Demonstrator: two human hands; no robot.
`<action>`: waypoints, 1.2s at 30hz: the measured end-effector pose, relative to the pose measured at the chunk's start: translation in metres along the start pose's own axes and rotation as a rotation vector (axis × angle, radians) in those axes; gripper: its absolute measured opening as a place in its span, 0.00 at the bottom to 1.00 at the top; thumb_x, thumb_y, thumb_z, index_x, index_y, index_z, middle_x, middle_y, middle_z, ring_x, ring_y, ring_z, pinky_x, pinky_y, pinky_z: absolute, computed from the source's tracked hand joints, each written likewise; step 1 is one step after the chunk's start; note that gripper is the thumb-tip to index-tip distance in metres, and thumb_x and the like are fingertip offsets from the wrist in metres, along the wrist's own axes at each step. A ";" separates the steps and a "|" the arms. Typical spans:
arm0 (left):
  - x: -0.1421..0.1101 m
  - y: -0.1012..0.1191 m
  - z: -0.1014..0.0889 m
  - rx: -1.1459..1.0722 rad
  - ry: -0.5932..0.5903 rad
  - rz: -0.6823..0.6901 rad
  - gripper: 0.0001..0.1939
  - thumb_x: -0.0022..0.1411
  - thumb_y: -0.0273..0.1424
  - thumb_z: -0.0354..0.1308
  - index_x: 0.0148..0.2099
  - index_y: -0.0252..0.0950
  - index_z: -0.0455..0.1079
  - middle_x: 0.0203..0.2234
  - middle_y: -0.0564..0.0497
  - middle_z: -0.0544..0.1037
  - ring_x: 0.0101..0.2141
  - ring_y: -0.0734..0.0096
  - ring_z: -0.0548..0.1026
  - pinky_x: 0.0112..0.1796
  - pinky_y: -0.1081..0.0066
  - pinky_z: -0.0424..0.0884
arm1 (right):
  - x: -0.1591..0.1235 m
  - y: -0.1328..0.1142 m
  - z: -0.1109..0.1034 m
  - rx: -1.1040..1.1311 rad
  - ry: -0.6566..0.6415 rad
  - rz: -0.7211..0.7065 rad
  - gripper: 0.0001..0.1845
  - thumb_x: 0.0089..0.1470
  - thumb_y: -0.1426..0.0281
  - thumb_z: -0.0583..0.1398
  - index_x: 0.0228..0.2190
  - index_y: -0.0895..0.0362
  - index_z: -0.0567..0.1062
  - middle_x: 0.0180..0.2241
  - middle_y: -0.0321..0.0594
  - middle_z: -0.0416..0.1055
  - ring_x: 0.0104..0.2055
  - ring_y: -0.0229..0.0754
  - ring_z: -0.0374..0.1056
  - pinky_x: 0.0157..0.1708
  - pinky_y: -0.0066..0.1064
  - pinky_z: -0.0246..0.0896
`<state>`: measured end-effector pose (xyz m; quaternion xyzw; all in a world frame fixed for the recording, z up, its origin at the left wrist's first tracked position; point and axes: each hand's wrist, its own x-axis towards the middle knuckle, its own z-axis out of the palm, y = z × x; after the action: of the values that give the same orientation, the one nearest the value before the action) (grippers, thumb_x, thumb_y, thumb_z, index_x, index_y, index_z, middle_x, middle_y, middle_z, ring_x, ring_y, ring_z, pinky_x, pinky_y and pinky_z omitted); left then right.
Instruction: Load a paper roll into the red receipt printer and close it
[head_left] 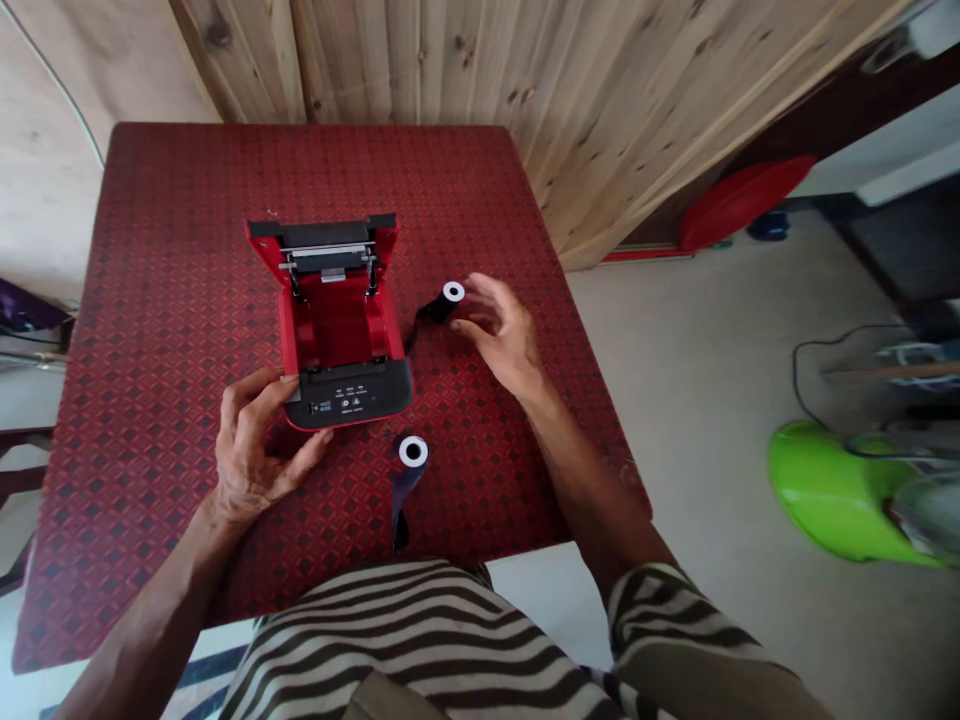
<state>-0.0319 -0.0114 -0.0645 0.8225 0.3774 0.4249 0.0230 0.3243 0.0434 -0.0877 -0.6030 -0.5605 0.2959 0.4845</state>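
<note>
A red and black printer (349, 390), of the small label or receipt kind, stands on the table with its lid (330, 240) raised and its red paper bay bare. My left hand (255, 440) grips the printer's near left corner, fingers along the side and thumb at the front edge. My right hand (502, 330) is beside a small dark roll (452, 293) with a white ringed end, to the printer's right. Its fingers are apart and curved, and I see nothing between them. A second such roll (413, 452) stands in front of the printer, its dark loose end trailing toward me.
The red patterned table (187, 190) meets a wooden plank wall (420, 70) at the back. On the floor to the right are a green plastic stool or tub (817, 490), a red round object (750, 200) and a dark cable (799, 375).
</note>
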 end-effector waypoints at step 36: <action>-0.010 0.004 0.002 -0.088 -0.056 -0.094 0.40 0.66 0.38 0.72 0.74 0.41 0.60 0.58 0.40 0.74 0.57 0.56 0.78 0.55 0.60 0.83 | 0.022 -0.174 0.097 -1.028 -0.875 -0.321 0.16 0.70 0.76 0.58 0.55 0.62 0.79 0.49 0.56 0.83 0.53 0.57 0.80 0.47 0.40 0.67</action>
<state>-0.0313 -0.0200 -0.0715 0.8136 0.3958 0.4164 0.0897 0.1732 0.0726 0.0415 -0.4911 -0.8555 0.1336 -0.0951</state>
